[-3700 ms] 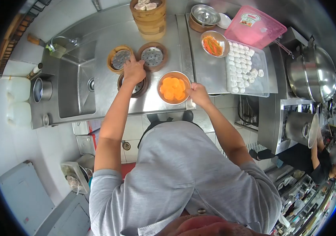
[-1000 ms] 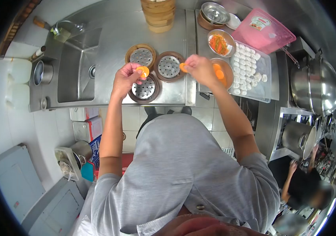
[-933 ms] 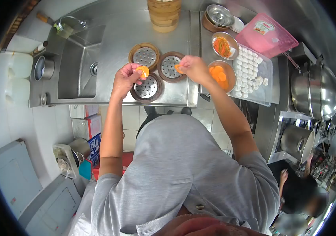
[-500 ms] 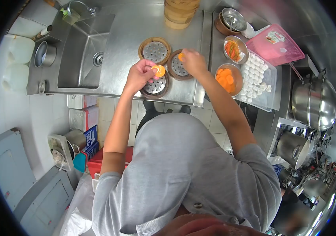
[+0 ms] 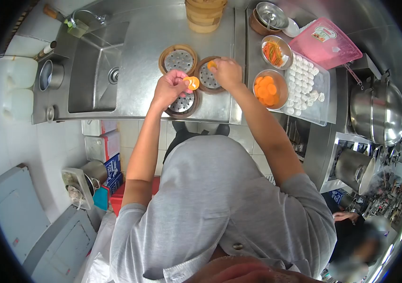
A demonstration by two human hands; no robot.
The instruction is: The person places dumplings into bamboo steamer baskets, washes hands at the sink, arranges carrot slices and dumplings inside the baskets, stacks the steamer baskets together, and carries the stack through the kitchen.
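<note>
My left hand (image 5: 168,90) pinches carrot slices (image 5: 191,83) between thumb and fingers, above the front steamer basket (image 5: 182,104). My right hand (image 5: 228,73) has its fingertips closed on another carrot slice (image 5: 211,64), over the far side of the right steamer basket (image 5: 206,78). A third steamer basket (image 5: 178,61) sits at the back left. Each basket has a perforated metal plate inside, and the part of the plates under my hands is hidden. To the right stands a metal bowl of carrot slices (image 5: 269,88).
Beside the bowl lies a clear tray (image 5: 322,106) with rows of white pieces. A bowl of orange and green strips (image 5: 275,53), a pink lid (image 5: 326,45) and stacked steamers (image 5: 205,16) stand behind. The sink (image 5: 98,75) is left. A person (image 5: 352,236) is at lower right.
The view has shifted slightly. Both hands keep nearly the same place over the baskets, still gripping carrot slices. At lower right, the other person's hand and dark sleeve have come into view.
</note>
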